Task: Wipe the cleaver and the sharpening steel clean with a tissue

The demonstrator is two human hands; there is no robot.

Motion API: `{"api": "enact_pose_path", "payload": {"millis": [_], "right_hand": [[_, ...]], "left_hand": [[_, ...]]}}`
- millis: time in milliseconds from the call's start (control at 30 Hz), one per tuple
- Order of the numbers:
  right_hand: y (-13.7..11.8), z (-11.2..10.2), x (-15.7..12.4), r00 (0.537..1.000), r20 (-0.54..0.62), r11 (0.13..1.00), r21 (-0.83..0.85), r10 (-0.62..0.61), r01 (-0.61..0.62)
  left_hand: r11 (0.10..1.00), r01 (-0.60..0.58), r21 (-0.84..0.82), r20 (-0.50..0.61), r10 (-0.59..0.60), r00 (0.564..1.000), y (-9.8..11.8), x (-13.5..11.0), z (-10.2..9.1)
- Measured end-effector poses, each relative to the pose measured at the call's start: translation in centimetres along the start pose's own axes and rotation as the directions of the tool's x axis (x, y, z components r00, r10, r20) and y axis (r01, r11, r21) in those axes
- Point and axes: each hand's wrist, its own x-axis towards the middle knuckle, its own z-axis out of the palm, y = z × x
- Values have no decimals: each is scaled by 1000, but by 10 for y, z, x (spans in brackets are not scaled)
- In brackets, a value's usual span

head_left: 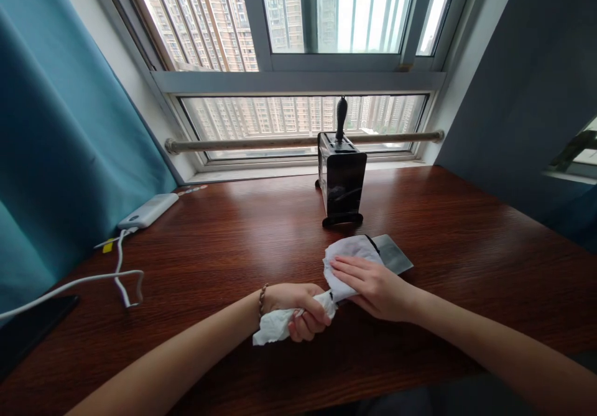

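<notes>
A broad-bladed kitchen knife (395, 255) is held low over the front of the table, its grey metal blade pointing right. My left hand (305, 310) is closed around its handle end, with a crumpled white paper towel (275, 327) wrapped there and sticking out of the fist. Over the blade lies a white cloth (347, 251), with a thin dark line along its right edge. My right hand (375, 285) presses this cloth against the blade, fingers together; its thumb is mostly hidden. Cloth and hand cover most of the blade, so only its far end shows.
Behind the hands stands a black knife block (344, 183) with one black handle (342, 117) upright in it. At left are a white power bank (149, 211), a white cable (119, 273) and a dark flat device (35, 329). A blue curtain (69, 130) hangs beside the window.
</notes>
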Motion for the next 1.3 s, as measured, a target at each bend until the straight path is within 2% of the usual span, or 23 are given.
{"api": "enact_pose_path", "payload": {"millis": [100,167,233,333,433,500,567,633,667,700,767,833,933,1000,1067,1200,1300], "right_hand": [[5,-2,0,992,18,992,31,122,-123],[16,-4,-3,967,26,966,30,255,-256],[28,-5,-6,919,19,919,24,393,-394],[44,-4,-10,822,-23,822,29,569,-568],[54,-6,-12,721,-81,724,120,689,-679],[61,-10,-14,623,-58,602,341,780,-722],[69,-13,-15,491,45,385,560,870,-734],[79,-16,-17,367,177,161,671,913,-724],[83,-17,-19,327,236,76,696,915,-714],[87,-18,-20,307,291,7,717,906,-697],[93,-18,-21,280,416,-159,757,865,-634],[95,-17,-23,277,517,-298,769,810,-565],[96,-14,-24,307,593,-419,773,745,-476],[96,-11,-25,327,586,-443,793,742,-418],[98,-6,-26,327,548,-439,826,770,-354],[101,0,-25,288,484,-424,871,826,-247],[102,1,-25,257,467,-421,881,846,-216]], "left_hand": [[1000,-12,-9,-1,12,1000,0,0,-1],[1000,-25,-15,-4,25,1000,-1,0,-1],[999,-36,-19,-9,35,999,-2,0,-1],[998,-55,-20,-21,55,998,-3,0,-2],[998,-66,-17,-30,65,997,-4,0,-1],[998,-66,-13,-32,65,997,-4,0,-1],[998,-65,-8,-35,65,997,-5,0,0],[998,-64,-2,-41,64,997,-5,0,1],[998,-63,3,-45,64,997,-5,0,2],[998,-61,8,-48,61,997,-5,0,3],[998,-53,17,-55,53,997,-5,0,4],[999,-44,23,-63,46,997,-4,0,6],[999,-39,30,-76,41,996,-4,1,9],[998,-44,35,-88,47,995,-4,1,10],[998,-54,41,-105,58,993,-4,1,12],[996,-65,57,-135,73,988,-4,3,14],[995,-71,72,-147,81,986,-5,4,14]]}}
